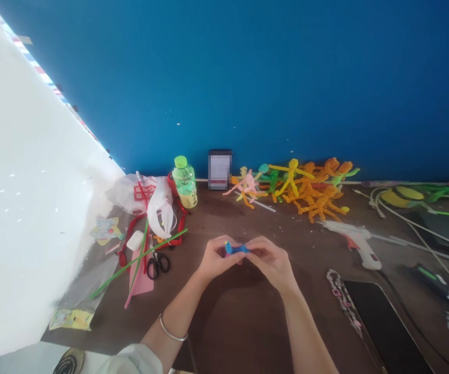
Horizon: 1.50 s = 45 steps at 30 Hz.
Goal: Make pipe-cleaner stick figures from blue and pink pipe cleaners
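Note:
Above the middle of the brown table (240,322), my left hand (219,258) and my right hand (271,262) meet. Between their fingertips they pinch a small blue pipe-cleaner piece (235,249), with a bit of pink or purple showing at its left end. The fingers hide much of the piece, so its shape cannot be made out. Both hands hold it together. A metal bangle (173,328) circles my left wrist.
Pipe-cleaner figures (290,189) in orange, yellow, pink and green lie along the blue wall. A hot glue gun (355,243) lies to the right, and a black phone (384,327) is near the front. Left of my hands are black-handled scissors (158,265), green stems (139,265), a plastic bag (142,200) and a green-capped bottle (184,183).

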Motion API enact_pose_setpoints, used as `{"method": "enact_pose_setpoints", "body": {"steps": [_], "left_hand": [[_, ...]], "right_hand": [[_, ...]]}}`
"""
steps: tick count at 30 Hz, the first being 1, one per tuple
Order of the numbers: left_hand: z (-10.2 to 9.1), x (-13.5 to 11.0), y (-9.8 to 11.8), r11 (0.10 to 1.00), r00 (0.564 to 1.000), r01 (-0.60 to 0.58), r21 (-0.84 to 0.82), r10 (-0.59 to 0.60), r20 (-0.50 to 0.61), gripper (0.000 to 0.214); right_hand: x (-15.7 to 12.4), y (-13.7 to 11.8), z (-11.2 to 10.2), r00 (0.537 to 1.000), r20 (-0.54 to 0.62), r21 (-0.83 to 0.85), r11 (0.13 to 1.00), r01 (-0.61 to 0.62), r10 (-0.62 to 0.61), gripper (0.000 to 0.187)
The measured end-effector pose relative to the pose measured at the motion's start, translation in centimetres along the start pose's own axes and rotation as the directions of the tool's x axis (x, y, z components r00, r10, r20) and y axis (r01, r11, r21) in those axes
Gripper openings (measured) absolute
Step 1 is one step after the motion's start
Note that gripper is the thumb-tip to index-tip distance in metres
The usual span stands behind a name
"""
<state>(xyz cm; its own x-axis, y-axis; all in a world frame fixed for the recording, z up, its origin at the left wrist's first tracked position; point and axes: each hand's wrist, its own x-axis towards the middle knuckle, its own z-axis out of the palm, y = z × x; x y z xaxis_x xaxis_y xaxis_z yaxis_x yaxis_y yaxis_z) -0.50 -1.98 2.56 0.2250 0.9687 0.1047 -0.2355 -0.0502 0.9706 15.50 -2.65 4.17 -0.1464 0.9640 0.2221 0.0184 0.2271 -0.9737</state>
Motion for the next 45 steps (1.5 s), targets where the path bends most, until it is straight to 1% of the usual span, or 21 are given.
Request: {"method": "enact_pose_setpoints", "body": {"steps": [3,8,10,15,20,21,24,26,28,31,34,36,39,40,42,45], "left_hand": [[0.1,0.0,-0.1,0.996,0.999,0.047,-0.077,-0.045,0.017,0.019],[0.1,0.0,-0.2,0.991,0.996,0.094,-0.092,-0.093,0.009,0.019],[0.1,0.1,-0.2,0.989,0.994,0.108,-0.104,-0.107,0.012,0.019],[0.1,0.2,-0.2,0.970,0.987,0.159,-0.184,-0.162,-0.004,0.021],[0.1,0.2,-0.3,0.957,0.980,0.191,-0.220,-0.197,-0.005,0.024],[0.1,0.2,-0.3,0.953,0.978,0.201,-0.226,-0.208,-0.004,0.024],[0.0,0.3,-0.3,0.940,0.973,0.221,-0.260,-0.231,-0.007,0.027],[-0.1,0.4,-0.1,0.926,0.971,0.224,-0.303,-0.238,-0.011,0.030],[-0.2,0.6,0.1,0.897,0.968,0.224,-0.381,-0.249,-0.016,0.036],[-0.3,1.0,0.3,0.829,0.959,0.219,-0.514,-0.281,-0.044,0.047],[-0.6,1.3,0.1,0.781,0.944,0.227,-0.581,-0.323,-0.065,0.050],[-0.9,1.3,-0.1,0.760,0.938,0.237,-0.605,-0.342,-0.062,0.047],[-1.0,1.4,-0.3,0.750,0.935,0.250,-0.612,-0.352,-0.049,0.043],[-1.0,1.4,-0.4,0.756,0.934,0.256,-0.603,-0.355,-0.048,0.042],[-0.8,1.3,-0.4,0.775,0.928,0.281,-0.567,-0.370,-0.047,0.039],[-0.5,1.2,-0.2,0.802,0.916,0.337,-0.494,-0.400,-0.024,0.037]], "right_hand": [[0.0,-0.1,0.0,0.999,0.017,-0.026,0.999,0.028,-0.028,0.004],[-0.1,-0.1,0.1,0.999,0.045,-0.115,0.993,0.030,-0.025,0.002],[-0.1,-0.1,0.2,0.999,0.033,-0.123,0.992,0.016,-0.012,0.003],[-0.1,-0.1,0.6,0.999,-0.047,0.030,0.999,-0.016,0.017,0.010],[-0.2,0.2,0.7,0.998,-0.048,0.045,0.998,-0.046,0.048,0.010],[-0.2,0.3,0.7,0.997,-0.046,0.070,0.996,-0.056,0.059,0.014],[-0.3,0.3,0.8,0.993,-0.047,0.167,0.981,-0.102,0.112,0.032],[-0.2,0.3,0.9,0.988,-0.082,0.189,0.976,-0.111,0.128,0.038],[-0.1,0.4,1.0,0.980,-0.148,0.141,0.984,-0.112,0.133,0.034],[0.0,0.8,1.1,0.964,-0.236,-0.007,0.992,-0.127,0.122,0.029],[0.1,1.3,1.2,0.960,-0.268,-0.149,0.981,-0.127,0.084,0.027],[0.2,1.5,1.4,0.960,-0.268,-0.178,0.975,-0.135,0.084,0.026],[0.2,1.6,1.6,0.953,-0.277,-0.140,0.976,-0.169,0.125,0.023],[0.1,1.6,1.6,0.948,-0.293,-0.144,0.975,-0.169,0.121,0.022],[0.1,1.7,1.5,0.940,-0.338,-0.202,0.971,-0.130,0.056,0.020],[0.0,1.9,1.2,0.929,-0.357,-0.308,0.951,-0.021,-0.096,0.016]]}}
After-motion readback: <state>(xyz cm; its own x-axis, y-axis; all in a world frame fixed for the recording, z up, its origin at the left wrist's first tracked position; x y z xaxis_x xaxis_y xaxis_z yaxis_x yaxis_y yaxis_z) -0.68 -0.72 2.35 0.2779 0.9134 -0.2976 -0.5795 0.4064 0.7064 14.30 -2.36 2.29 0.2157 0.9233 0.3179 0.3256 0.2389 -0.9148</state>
